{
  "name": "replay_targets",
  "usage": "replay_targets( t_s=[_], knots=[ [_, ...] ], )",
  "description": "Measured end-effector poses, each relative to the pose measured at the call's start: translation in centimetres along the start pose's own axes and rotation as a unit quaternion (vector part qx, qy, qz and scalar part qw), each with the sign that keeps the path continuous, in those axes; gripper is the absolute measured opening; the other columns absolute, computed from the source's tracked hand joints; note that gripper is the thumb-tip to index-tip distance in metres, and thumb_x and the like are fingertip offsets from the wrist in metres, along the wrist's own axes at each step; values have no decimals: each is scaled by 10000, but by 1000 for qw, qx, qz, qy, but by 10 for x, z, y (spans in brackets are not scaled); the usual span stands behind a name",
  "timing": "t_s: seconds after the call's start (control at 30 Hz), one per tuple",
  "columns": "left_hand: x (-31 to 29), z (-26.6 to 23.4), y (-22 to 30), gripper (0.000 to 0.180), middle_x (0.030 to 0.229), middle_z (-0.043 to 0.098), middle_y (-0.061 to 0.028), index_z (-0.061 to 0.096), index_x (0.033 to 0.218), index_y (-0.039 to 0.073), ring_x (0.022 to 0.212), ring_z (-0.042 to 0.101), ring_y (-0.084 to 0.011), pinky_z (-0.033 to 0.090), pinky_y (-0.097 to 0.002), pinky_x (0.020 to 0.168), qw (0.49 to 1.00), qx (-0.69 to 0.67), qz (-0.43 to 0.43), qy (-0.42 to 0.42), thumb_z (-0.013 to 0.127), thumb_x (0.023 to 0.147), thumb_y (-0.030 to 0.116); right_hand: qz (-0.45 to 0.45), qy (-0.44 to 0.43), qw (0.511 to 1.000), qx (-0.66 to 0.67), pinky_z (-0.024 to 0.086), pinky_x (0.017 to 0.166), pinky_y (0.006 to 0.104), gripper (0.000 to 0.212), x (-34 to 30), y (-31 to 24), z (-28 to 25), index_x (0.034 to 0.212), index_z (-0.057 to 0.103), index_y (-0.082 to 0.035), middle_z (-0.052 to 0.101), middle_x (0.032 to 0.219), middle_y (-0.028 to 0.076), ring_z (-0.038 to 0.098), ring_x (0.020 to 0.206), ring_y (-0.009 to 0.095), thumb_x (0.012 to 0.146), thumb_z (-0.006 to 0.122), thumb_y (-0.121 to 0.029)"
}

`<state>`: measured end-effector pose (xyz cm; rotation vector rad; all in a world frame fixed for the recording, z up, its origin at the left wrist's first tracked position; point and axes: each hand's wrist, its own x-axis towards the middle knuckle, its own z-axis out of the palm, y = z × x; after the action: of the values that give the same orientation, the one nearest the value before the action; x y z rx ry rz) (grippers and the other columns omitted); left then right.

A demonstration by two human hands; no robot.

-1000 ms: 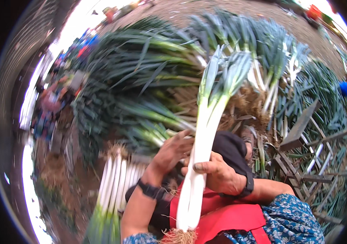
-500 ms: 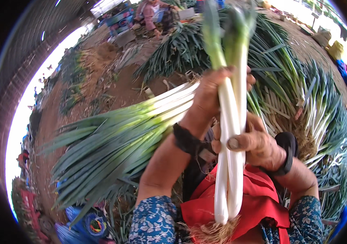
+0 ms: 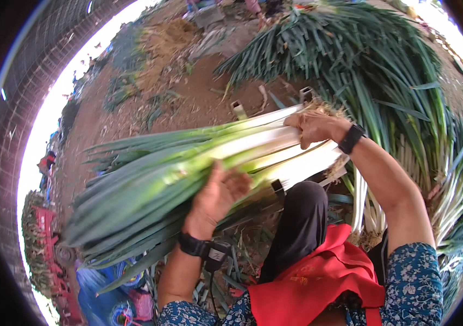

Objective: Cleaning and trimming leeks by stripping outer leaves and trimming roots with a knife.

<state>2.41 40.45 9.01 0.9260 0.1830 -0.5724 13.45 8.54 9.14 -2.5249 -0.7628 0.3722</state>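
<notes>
A thick bundle of leeks (image 3: 150, 179) lies across a low metal frame (image 3: 278, 187), green leaves to the left and white root ends to the right. My right hand (image 3: 321, 127) reaches over the root ends, its fingers closed around the white shaft of a leek on top of the bundle; motion blurs that shaft. My left hand (image 3: 219, 195) is at the near side of the bundle, beside the light green part of the stalks. Its thumb and fingers are apart, and nothing shows gripped in them.
A large heap of leeks (image 3: 345, 49) spreads over the ground at the far right and continues down the right side. Blue plastic bundles (image 3: 98, 293) lie at the lower left, near a red vehicle (image 3: 52, 255). At the top edge, another person's hand (image 3: 263, 22) shows.
The leeks held upright before me have been lowered onto the bundle at the left. My left hand has dropped to the leaves; my right has moved up to the root ends. The view has shifted.
</notes>
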Motion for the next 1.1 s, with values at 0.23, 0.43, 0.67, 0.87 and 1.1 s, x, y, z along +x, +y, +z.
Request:
replay_targets(
  t_s=[0.23,0.43,0.67,0.87,1.1],
  knots=[
    [-41,54,13,411,1144,639,-128,601,1194,-16,1030,634,-280,513,-362,868,735,664,138,-6,661,900,263,15,-73,997,14,455,869,397,691,18,1,16,1218,564,-93,661,1014,126,610,998,326,572,803,-147],
    [-51,31,73,568,1298,541,-166,531,1278,6,1211,490,-344,345,-479,1046,287,918,218,163,712,807,265,18,-45,997,67,480,815,384,676,19,17,31,1216,575,-78,659,960,113,635,899,305,584,813,-113],
    [-56,37,88,572,1202,587,-183,557,1199,11,1106,561,-351,424,-454,945,323,913,234,78,747,663,76,-27,40,990,135,474,902,350,712,14,28,36,1256,615,-95,662,1082,77,626,1006,254,590,860,-140],
    [-46,61,111,454,964,589,-158,559,1093,-16,912,605,-316,470,-425,781,274,939,195,69,668,658,56,-91,159,974,135,482,923,364,605,11,42,35,1201,642,-87,640,1123,82,612,1045,268,637,857,-134],
    [10,84,174,503,990,598,-172,531,1261,36,927,584,-366,459,-455,818,276,947,161,35,631,775,112,-127,295,942,100,519,749,355,459,51,57,6,1146,640,-66,610,931,81,635,851,253,715,795,-100]
  ],
)
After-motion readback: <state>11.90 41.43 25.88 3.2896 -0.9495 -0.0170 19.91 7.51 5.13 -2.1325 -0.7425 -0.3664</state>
